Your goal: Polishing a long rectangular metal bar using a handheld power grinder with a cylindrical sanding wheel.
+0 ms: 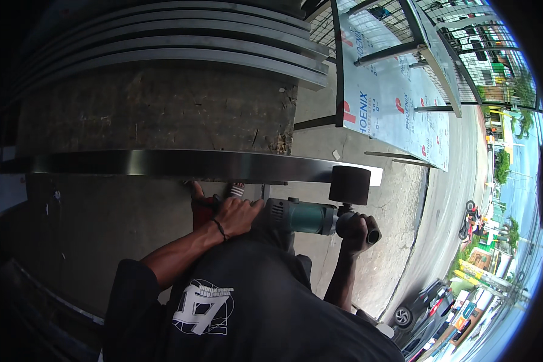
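A drum sander with a green body (308, 217) lies level in front of my torso, its dark cylindrical drum (350, 185) over the right end of a long, shiny metal bar (193, 164). The drum overlaps the bar's face; whether it is pressing or spinning I cannot tell. My right hand (359, 234) is closed around the front handle, beside the drum. At the tool's rear end is my left hand (238, 217), its fingers curled over the back grip, which is partly hidden by the hand and my dark shirt.
The bar lies along the near edge of a worn workbench (163, 114). Several more metal bars (181, 51) are stacked at its far side. To the right stands a metal table frame (398, 102) with film-covered panels. Beyond are a road, a parked car (425, 311) and a motorcycle (466, 220).
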{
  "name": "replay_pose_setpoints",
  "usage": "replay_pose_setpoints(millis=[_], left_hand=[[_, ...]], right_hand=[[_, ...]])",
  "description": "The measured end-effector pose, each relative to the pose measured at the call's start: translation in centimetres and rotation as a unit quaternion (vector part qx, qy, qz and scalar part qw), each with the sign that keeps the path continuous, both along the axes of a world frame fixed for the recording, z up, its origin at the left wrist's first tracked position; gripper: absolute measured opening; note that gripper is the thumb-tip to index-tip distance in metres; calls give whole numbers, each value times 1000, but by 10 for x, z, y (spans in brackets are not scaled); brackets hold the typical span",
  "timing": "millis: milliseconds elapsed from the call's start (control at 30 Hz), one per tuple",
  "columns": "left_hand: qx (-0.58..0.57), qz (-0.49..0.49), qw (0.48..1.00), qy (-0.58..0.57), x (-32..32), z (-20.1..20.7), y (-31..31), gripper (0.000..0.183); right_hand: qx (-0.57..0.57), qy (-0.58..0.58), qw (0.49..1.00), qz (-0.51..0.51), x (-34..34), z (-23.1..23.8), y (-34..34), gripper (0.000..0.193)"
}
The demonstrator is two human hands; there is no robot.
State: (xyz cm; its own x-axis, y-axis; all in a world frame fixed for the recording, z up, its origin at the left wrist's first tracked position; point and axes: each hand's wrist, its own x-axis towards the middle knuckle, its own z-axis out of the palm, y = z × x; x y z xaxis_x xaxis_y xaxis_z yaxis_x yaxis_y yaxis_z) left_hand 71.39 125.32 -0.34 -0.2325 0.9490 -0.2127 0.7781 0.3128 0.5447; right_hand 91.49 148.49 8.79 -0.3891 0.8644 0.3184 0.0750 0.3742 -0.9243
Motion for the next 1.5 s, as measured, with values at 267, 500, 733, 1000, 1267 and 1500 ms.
replay_pose_setpoints(millis=[267, 500, 733, 1000, 1267, 1500], left_hand=[[11, 6, 1000, -13, 3, -14, 14, 39], [3, 0, 1000, -24, 2, -30, 12, 43], [26, 0, 1000, -9, 4, -40, 12, 46], [54, 29, 998, 2, 2, -47, -1, 43], [11, 24, 1000, 12, -12, -40, -35, 50], [14, 17, 1000, 21, -13, -39, -48, 48]], right_hand=[[45, -65, 996, -33, -8, 8, 0, 29], [25, -77, 996, -45, -2, -5, -4, 36], [-42, -67, 997, -15, 16, -15, 0, 34], [38, -94, 995, -11, 4, -23, -6, 33], [55, -102, 993, -14, 7, -35, -47, 35], [71, -133, 988, -13, -25, -1, -70, 31]])
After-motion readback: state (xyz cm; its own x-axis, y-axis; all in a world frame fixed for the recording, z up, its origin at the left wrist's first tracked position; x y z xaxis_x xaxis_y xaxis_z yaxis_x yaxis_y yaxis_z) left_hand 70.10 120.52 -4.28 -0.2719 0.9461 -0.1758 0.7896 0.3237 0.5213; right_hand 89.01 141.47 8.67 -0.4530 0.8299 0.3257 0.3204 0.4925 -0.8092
